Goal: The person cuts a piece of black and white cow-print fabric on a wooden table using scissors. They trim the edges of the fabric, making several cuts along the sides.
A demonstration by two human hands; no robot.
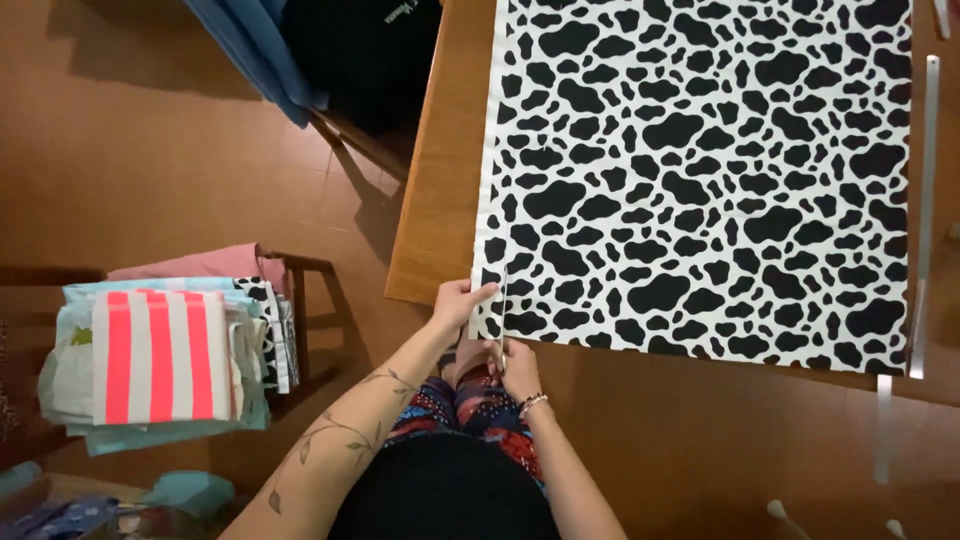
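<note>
- Right hand (pixel 517 368), lower centre, closed around scissors (pixel 503 300) at the fabric's near corner.
- Left hand (pixel 458 302) pinched the cow-print fabric (pixel 700 180) edge on the wooden table (pixel 430 200).
- Risk: slack cloth could skew the cut.

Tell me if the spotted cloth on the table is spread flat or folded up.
Spread flat. The black-and-white spotted cloth lies open across the wooden table, with no folds showing; only its near corner is pinched by the left hand.

Dim, warm indoor light (soft overall blur); shadows darken the floor.
</note>
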